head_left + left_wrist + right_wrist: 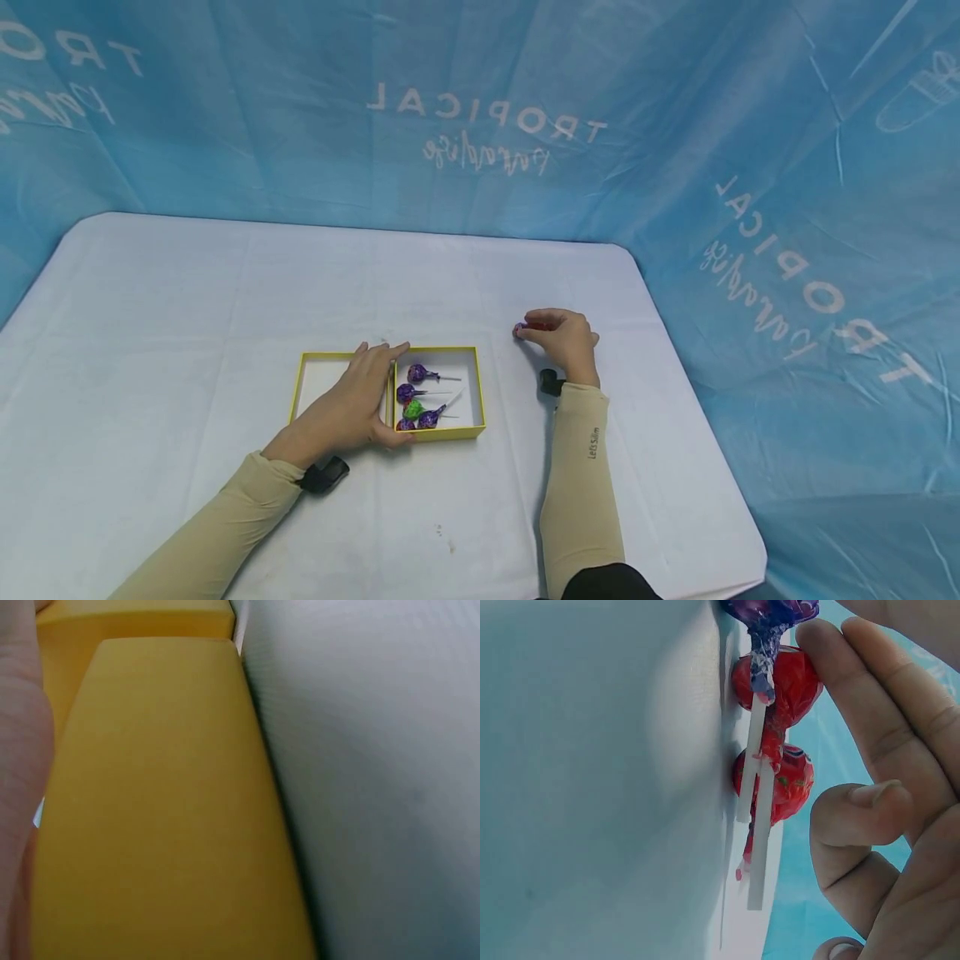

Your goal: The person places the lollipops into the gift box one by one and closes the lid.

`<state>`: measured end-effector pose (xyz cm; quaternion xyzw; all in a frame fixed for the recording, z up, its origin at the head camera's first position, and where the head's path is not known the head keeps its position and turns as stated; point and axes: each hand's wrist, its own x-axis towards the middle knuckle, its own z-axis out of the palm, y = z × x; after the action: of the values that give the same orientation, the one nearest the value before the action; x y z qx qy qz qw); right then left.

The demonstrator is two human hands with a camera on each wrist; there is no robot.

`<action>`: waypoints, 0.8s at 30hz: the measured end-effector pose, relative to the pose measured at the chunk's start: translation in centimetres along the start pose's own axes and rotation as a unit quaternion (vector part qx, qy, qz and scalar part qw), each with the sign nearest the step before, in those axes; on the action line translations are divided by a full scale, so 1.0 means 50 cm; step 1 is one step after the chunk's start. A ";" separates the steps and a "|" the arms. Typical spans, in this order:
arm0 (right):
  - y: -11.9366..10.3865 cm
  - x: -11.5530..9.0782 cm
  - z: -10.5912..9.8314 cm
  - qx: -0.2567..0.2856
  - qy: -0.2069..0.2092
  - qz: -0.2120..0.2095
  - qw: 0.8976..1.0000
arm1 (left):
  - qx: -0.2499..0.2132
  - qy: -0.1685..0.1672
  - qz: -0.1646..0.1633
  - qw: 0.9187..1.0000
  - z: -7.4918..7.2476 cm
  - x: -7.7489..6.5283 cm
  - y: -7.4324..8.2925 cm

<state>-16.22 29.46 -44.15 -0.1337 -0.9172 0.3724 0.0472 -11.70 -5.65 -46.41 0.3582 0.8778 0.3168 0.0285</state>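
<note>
My left hand (352,404) lies spread across two yellow, white-lined box parts, its thumb at the front wall and fingertips at the back edge. Several purple-wrapped lollipops (417,373) and a green one (413,409) lie in the right box part (480,392). The left box part (298,383) sits mostly under the hand, and its yellow wall (165,795) fills much of the left wrist view. To the right, my right hand (564,337) reaches around a purple lollipop (769,645) and two red lollipops (799,686) on the table. Its straight fingertips meet one red wrapper; the thumb tip is outside the right wrist view.
A white cloth (225,275) covers the table. Behind it and to the right hang blue printed curtains (480,108). Black wrist cameras (324,475) are strapped at both sleeve cuffs.
</note>
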 end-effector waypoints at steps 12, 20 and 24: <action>0.000 0.000 -0.002 -0.012 -0.024 -0.011 1.000 | -0.001 -0.005 -0.005 1.000 -0.004 -0.001 0.002; -0.002 -0.005 -0.005 0.037 -0.040 0.012 0.998 | -0.004 -0.004 -0.006 1.000 -0.003 -0.001 0.003; -0.002 -0.005 -0.003 0.059 -0.052 0.018 0.997 | -0.004 -0.002 -0.005 1.000 -0.003 -0.001 0.003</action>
<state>-15.98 29.42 -43.96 -0.1275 -0.8924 0.4329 0.0008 -11.60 -5.70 -46.23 0.3548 0.8781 0.3193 0.0333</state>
